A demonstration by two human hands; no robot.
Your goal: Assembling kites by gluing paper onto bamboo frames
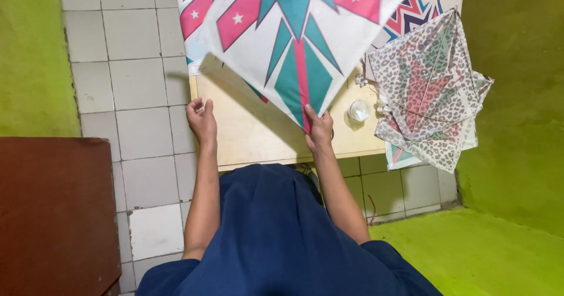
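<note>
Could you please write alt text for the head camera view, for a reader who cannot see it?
Seen from above, a person's right hand holds the bottom corner of a white kite with teal and pink shapes over a small wooden table, while the left hand rests at the table's left edge. Leopard-print kites lie stacked to the right, on a tiled floor.

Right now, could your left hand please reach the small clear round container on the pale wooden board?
Probably not directly: the left hand rests at the board's left edge, and the right hand and its teal-and-pink kite sit between it and the container.
</note>
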